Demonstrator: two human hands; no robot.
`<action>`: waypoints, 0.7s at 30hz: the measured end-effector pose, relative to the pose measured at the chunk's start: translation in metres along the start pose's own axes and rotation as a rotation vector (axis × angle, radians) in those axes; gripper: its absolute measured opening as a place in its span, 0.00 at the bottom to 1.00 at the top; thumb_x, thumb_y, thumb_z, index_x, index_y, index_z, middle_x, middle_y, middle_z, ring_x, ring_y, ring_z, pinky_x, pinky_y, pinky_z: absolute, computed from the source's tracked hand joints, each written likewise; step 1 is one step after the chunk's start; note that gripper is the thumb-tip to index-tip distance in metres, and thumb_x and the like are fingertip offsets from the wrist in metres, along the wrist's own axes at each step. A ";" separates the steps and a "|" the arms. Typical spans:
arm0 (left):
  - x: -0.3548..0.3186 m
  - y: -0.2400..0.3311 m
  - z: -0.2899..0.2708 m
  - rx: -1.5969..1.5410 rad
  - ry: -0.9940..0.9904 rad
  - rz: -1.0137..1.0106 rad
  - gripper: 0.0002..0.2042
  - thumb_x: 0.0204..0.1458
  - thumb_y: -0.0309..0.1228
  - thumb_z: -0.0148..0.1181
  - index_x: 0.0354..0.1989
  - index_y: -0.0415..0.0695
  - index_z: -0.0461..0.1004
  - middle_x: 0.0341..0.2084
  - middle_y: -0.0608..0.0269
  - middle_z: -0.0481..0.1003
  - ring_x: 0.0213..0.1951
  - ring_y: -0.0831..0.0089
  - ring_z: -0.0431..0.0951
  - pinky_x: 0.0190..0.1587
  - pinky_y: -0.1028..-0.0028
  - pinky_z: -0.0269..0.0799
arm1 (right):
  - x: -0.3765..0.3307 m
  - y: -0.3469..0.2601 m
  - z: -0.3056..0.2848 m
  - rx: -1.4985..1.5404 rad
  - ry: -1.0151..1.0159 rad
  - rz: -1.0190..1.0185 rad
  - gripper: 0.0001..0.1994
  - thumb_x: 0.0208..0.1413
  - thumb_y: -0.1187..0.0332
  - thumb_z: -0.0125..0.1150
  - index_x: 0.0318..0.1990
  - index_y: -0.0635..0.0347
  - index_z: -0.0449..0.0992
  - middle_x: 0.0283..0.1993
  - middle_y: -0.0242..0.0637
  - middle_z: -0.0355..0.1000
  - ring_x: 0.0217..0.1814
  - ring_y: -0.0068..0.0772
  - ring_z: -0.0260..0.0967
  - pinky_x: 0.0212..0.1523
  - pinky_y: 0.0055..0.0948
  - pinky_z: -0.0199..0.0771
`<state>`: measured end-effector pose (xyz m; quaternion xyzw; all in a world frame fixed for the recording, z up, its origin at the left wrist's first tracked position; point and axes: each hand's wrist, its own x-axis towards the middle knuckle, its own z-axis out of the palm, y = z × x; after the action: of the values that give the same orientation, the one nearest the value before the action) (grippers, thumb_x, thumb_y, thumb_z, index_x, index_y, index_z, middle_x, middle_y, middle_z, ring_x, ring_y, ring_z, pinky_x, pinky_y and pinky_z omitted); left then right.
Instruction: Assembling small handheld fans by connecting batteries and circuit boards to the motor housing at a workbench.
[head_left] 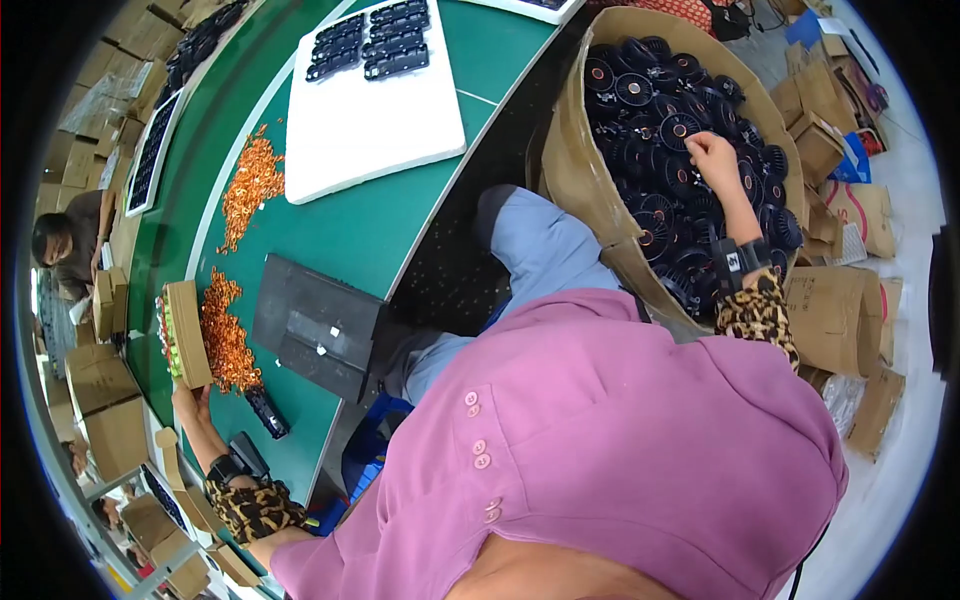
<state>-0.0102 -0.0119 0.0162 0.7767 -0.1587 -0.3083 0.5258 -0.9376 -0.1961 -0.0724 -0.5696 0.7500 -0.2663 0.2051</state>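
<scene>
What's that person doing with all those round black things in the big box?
The person's right hand reaches into a big cardboard bin full of round black fan parts and closes on one. The left hand rests on the green table, beside a small cardboard box and a pile of orange pieces.

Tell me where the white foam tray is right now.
In the head view, the white foam tray lies upper left on the green table, beside the orange parts pile.

Cardboard walls (570,150) hem the fan bin; green table (340,235) lies open between trays.
</scene>
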 end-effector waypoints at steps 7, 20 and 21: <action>-0.107 0.061 0.132 0.024 -0.407 0.307 0.11 0.51 0.29 0.49 0.39 0.37 0.69 0.29 0.61 0.73 0.25 0.74 0.74 0.21 0.77 0.68 | 0.028 0.026 0.064 -0.573 -0.149 -0.372 0.13 0.39 0.69 0.62 0.36 0.58 0.74 0.39 0.42 0.71 0.46 0.43 0.66 0.43 0.39 0.66; -0.182 0.080 0.345 0.729 -0.389 0.543 0.20 0.43 0.27 0.48 0.47 0.35 0.65 0.23 0.54 0.73 0.19 0.67 0.75 0.17 0.72 0.73 | -0.007 0.032 0.057 -1.115 -0.182 -0.280 0.27 0.33 0.59 0.69 0.46 0.52 0.70 0.51 0.32 0.63 0.62 0.36 0.50 0.47 0.45 0.59; -0.183 0.084 0.343 0.824 -0.417 0.540 0.20 0.44 0.28 0.50 0.48 0.36 0.65 0.25 0.53 0.73 0.21 0.67 0.76 0.21 0.71 0.74 | -0.010 0.029 0.052 -1.083 -0.179 -0.275 0.29 0.32 0.61 0.70 0.48 0.52 0.69 0.52 0.33 0.62 0.62 0.37 0.50 0.47 0.46 0.59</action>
<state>-0.3642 -0.1878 0.0621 0.7725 -0.5619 -0.2220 0.1953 -0.9246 -0.1891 -0.1305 -0.7063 0.6782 0.1818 -0.0901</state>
